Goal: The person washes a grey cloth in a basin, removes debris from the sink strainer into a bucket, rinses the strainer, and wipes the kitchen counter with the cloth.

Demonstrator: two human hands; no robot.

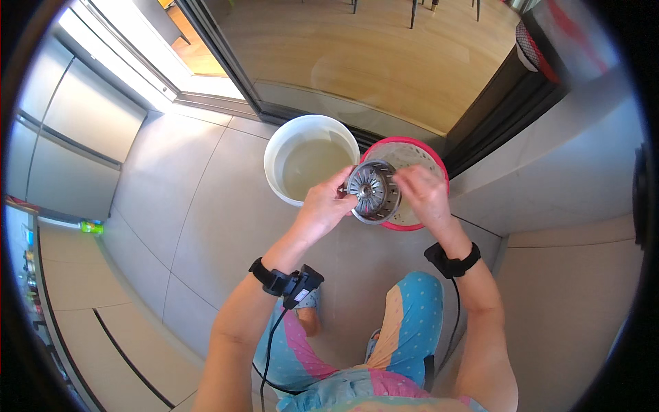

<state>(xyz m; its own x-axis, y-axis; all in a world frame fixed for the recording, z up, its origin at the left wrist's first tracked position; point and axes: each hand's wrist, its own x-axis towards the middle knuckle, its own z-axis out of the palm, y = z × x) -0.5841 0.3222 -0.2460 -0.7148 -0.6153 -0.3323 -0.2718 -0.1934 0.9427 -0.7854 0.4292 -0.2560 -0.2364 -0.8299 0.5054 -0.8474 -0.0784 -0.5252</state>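
Note:
My left hand point(329, 201) grips the near-left rim of a metal sink strainer basket point(374, 190), its slotted inside turned up towards me. At the strainer's right edge is my right hand point(422, 193), its fingers bent and slightly blurred; whether they pinch anything cannot be told. Below and to the left stands a white plastic bucket point(275, 172) holding cloudy, pale water. Beneath the strainer and my right hand, a basket with a red-pink rim point(406, 140) and a pale, perforated inside is partly hidden.
A glass sliding door's dark frame point(267, 110) runs behind the bucket and basket. Grey floor tiles point(206, 206) extend to the left, towards cabinets point(87, 113). A light wall point(545, 170) rises at the right. Cables hang from both wrist straps, beside my knees.

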